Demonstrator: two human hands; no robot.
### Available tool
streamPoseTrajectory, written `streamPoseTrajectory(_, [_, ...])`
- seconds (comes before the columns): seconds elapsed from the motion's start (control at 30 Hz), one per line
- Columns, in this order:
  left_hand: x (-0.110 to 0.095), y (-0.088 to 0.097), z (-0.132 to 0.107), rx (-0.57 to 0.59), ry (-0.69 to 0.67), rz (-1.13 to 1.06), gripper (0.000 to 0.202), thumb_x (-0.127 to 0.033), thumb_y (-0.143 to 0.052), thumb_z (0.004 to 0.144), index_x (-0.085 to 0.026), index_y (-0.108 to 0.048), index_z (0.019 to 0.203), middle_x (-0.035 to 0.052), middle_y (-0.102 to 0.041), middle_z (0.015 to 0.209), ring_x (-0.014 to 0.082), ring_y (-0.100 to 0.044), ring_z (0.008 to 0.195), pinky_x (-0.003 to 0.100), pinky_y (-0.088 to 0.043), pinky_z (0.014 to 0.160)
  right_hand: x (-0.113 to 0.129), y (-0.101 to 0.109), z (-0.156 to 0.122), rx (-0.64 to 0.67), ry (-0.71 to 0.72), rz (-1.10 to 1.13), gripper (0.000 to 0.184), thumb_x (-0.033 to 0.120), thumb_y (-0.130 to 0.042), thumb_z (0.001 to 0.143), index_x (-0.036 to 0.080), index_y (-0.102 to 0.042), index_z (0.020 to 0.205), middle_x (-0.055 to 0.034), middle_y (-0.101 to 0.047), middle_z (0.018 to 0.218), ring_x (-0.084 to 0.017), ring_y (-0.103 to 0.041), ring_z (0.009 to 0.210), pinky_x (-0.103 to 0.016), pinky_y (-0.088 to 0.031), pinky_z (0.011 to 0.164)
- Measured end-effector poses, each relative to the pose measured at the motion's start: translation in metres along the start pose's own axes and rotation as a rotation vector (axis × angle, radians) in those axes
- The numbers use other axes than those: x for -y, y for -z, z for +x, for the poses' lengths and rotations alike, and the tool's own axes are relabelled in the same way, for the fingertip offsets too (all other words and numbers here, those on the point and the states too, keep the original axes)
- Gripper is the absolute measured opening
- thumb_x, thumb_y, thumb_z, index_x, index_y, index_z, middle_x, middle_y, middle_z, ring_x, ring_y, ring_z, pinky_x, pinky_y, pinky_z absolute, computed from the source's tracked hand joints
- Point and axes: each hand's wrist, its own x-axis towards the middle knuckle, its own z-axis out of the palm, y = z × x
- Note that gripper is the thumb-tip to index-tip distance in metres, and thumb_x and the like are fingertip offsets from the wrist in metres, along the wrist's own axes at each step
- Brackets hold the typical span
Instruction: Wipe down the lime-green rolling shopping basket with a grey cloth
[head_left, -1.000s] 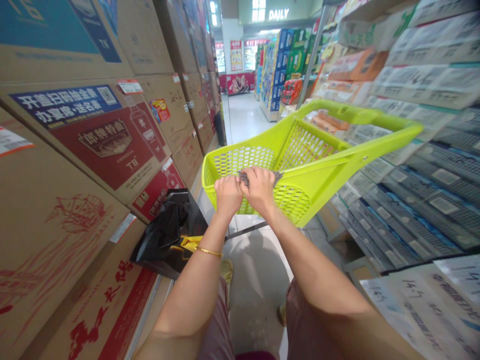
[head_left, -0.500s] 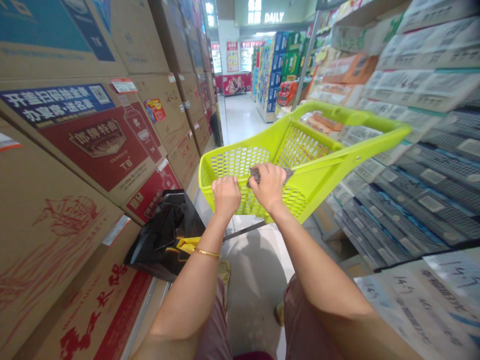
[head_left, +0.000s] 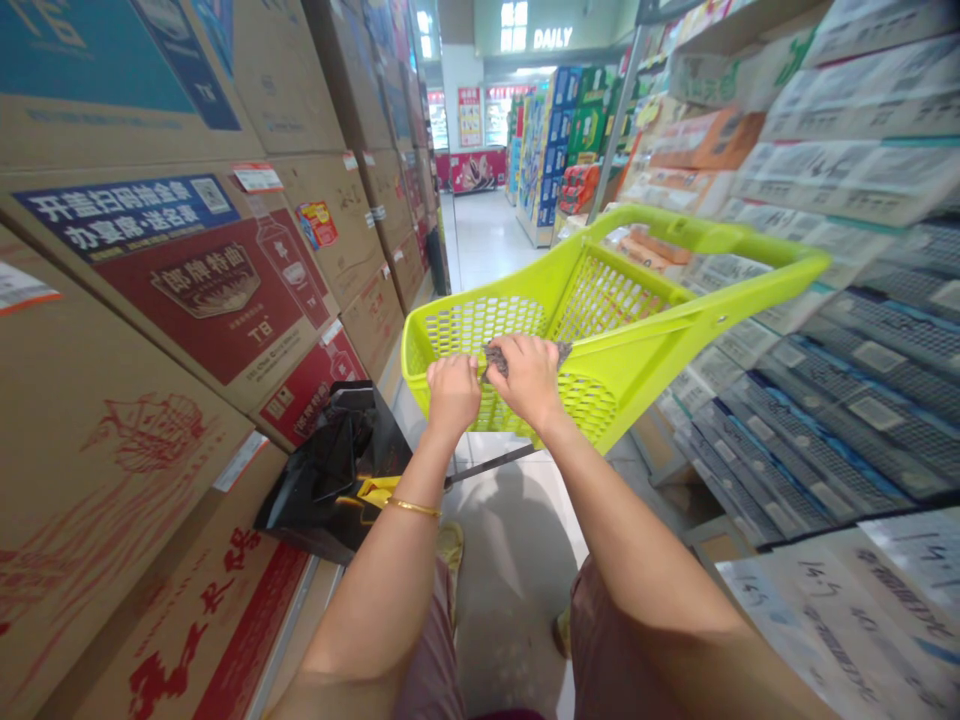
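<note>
A lime-green plastic shopping cart (head_left: 652,350) with perforated sides stands across the aisle in front of me. My left hand (head_left: 454,392), with a gold bangle on its wrist, is closed over the cart's near rim. Just to its right, my right hand (head_left: 527,375) presses a crumpled grey-brown cloth (head_left: 564,353) against the same rim. Its fingers are bent round the cloth, which sticks out on both sides of the hand. The cart's basket shows nothing inside where I can see.
Stacked cardboard cartons (head_left: 180,290) wall the left side. A black bag (head_left: 330,480) with a yellow part sits low beside them. Packaged goods (head_left: 840,390) fill shelves on the right. Farther off, a display of blue and green packs (head_left: 559,140) stands along the tiled aisle (head_left: 487,240).
My right hand and the cloth have slid a little left along the rim, closer to my left hand. The left hand keeps its hold on the cart.
</note>
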Motion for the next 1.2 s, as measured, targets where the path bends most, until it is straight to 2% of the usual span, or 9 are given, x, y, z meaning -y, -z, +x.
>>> streamPoseTrajectory(0.2, [0.004,-0.003,0.002,-0.017,0.0,-0.03,0.03,-0.026,-0.031,0.095,-0.019,-0.057,0.081,0.0095,-0.064,0.084,0.024,-0.056,0.085,0.036,-0.036,0.078,-0.021,0.01,0.001,-0.104,-0.118,-0.075,0.025,0.029,-0.051,0.082,0.021,-0.061,0.103,-0.0078,-0.062,0.1,-0.024,-0.048,0.095,-0.038,-0.029,0.088])
streamPoseTrajectory(0.3, [0.001,-0.006,0.0,-0.102,0.019,-0.024,0.03,-0.024,-0.031,0.094,-0.019,-0.056,0.079,0.0105,-0.063,0.083,0.0251,-0.054,0.086,0.038,-0.036,0.084,-0.019,0.009,0.0,-0.115,-0.131,-0.071,0.025,0.028,-0.051,0.082,0.021,-0.061,0.104,-0.0077,-0.062,0.101,-0.024,-0.048,0.097,-0.038,-0.029,0.09])
streamPoseTrajectory(0.4, [-0.01,-0.008,-0.002,-0.153,-0.043,-0.046,0.029,-0.022,-0.03,0.094,-0.019,-0.056,0.08,0.01,-0.062,0.085,0.0248,-0.053,0.088,0.039,-0.034,0.091,-0.012,0.004,-0.001,-0.125,-0.143,-0.064,0.027,0.027,-0.051,0.082,0.021,-0.06,0.107,-0.0077,-0.061,0.104,-0.024,-0.048,0.099,-0.038,-0.028,0.092])
streamPoseTrajectory(0.5, [-0.024,-0.01,-0.002,-0.1,-0.111,-0.102,0.028,-0.022,-0.03,0.094,-0.019,-0.055,0.082,0.0086,-0.062,0.085,0.0236,-0.053,0.088,0.037,-0.035,0.089,-0.006,0.0,-0.002,-0.123,-0.146,-0.042,0.028,0.029,-0.051,0.084,0.022,-0.06,0.109,-0.0071,-0.061,0.105,-0.023,-0.048,0.1,-0.038,-0.027,0.094])
streamPoseTrajectory(0.6, [-0.032,-0.011,0.0,-0.088,-0.03,-0.126,0.027,-0.024,-0.031,0.094,-0.02,-0.054,0.079,0.0085,-0.062,0.085,0.0237,-0.053,0.089,0.038,-0.035,0.089,0.0,-0.002,-0.003,-0.109,-0.128,0.003,0.027,0.032,-0.049,0.086,0.023,-0.059,0.11,-0.0063,-0.06,0.107,-0.022,-0.047,0.102,-0.038,-0.026,0.095])
streamPoseTrajectory(0.7, [-0.029,-0.008,0.002,-0.044,-0.001,-0.125,0.028,-0.023,-0.031,0.093,-0.02,-0.054,0.079,0.0087,-0.063,0.087,0.0233,-0.053,0.09,0.037,-0.034,0.089,0.004,-0.002,-0.004,-0.093,-0.094,0.027,0.028,0.034,-0.048,0.088,0.024,-0.059,0.112,-0.0063,-0.059,0.111,-0.022,-0.047,0.104,-0.037,-0.026,0.095])
streamPoseTrajectory(0.9, [-0.02,0.001,0.004,0.042,-0.051,-0.081,0.031,-0.025,-0.027,0.095,-0.02,-0.057,0.085,0.0081,-0.064,0.09,0.0227,-0.054,0.091,0.036,-0.033,0.083,-0.003,0.006,-0.002,-0.018,-0.016,-0.008,0.027,0.033,-0.05,0.086,0.025,-0.059,0.11,-0.0067,-0.061,0.11,-0.023,-0.047,0.102,-0.039,-0.027,0.093])
streamPoseTrajectory(1.1, [-0.021,0.003,0.003,0.069,-0.078,-0.075,0.033,-0.027,-0.027,0.097,-0.02,-0.057,0.087,0.0077,-0.064,0.091,0.0224,-0.054,0.092,0.035,-0.032,0.082,-0.025,0.015,0.003,-0.144,-0.127,-0.074,0.025,0.028,-0.051,0.082,0.021,-0.062,0.103,-0.0086,-0.061,0.104,-0.025,-0.047,0.098,-0.04,-0.027,0.092])
streamPoseTrajectory(1.2, [-0.022,0.001,0.003,0.068,-0.073,-0.079,0.033,-0.027,-0.027,0.096,-0.02,-0.057,0.086,0.0081,-0.064,0.09,0.0229,-0.054,0.092,0.036,-0.032,0.081,-0.026,0.015,0.003,-0.183,-0.165,-0.087,0.025,0.028,-0.049,0.082,0.02,-0.061,0.103,-0.0089,-0.061,0.102,-0.025,-0.047,0.098,-0.04,-0.027,0.092])
